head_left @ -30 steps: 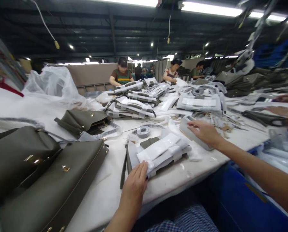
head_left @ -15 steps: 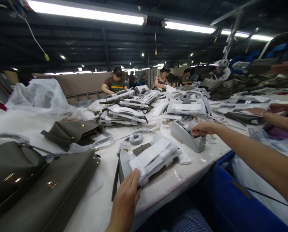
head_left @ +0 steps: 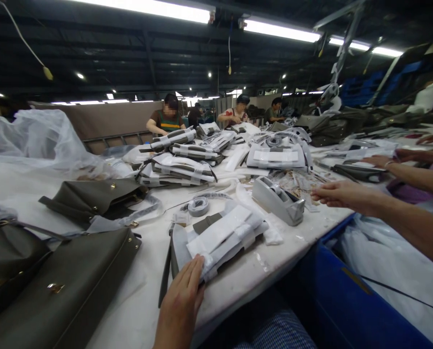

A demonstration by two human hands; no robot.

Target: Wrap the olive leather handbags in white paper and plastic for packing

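Note:
My left hand point(head_left: 182, 295) grips the near left corner of a folded grey-green handbag point(head_left: 220, 237) wrapped in white foam sheet. Its fingers lie on top, with the thumb at the front edge. A dark strap hangs from the bag's left side. My right hand point(head_left: 342, 196) is pinched closed just right of the grey tape dispenser point(head_left: 280, 203), apart from it. Between its fingertips seems to be a piece of clear tape, barely visible. A coiled wrapped strap point(head_left: 198, 207) lies behind the handbag.
Unwrapped grey-green handbags point(head_left: 71, 286) lie at left. Wrapped bags are piled point(head_left: 180, 169) at the back. A blue bin point(head_left: 332, 291) with white plastic stands below the table edge at right. A co-worker's hands point(head_left: 379, 161) are at far right; other people work behind the pile.
My right hand has drawn away from the tape dispenser to the right, its fingers still together. My left hand stays on the wrapped handbag. The view has shifted slightly.

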